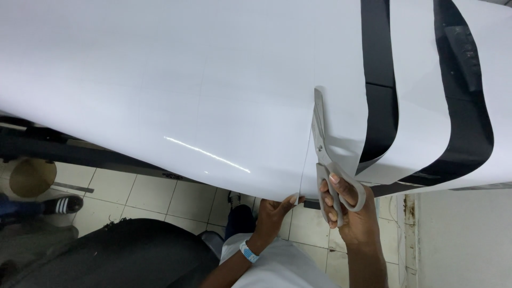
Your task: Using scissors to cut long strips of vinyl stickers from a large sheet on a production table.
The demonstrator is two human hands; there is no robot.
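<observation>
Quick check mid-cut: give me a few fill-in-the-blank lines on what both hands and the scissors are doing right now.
1. The right hand has its fingers through the handles of grey ____.
2. The blades of the grey scissors are cutting into the large glossy ____ sheet.
3. The left hand holds the sheet's near ____ just left of the cut.
4. The left wrist wears a light ____ band.

Missing words: scissors; white; edge; blue

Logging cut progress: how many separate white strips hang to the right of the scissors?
2: one strip between the two black gaps, another at the far right. The scissors are cutting a third; more may lie beyond the frame.
</observation>
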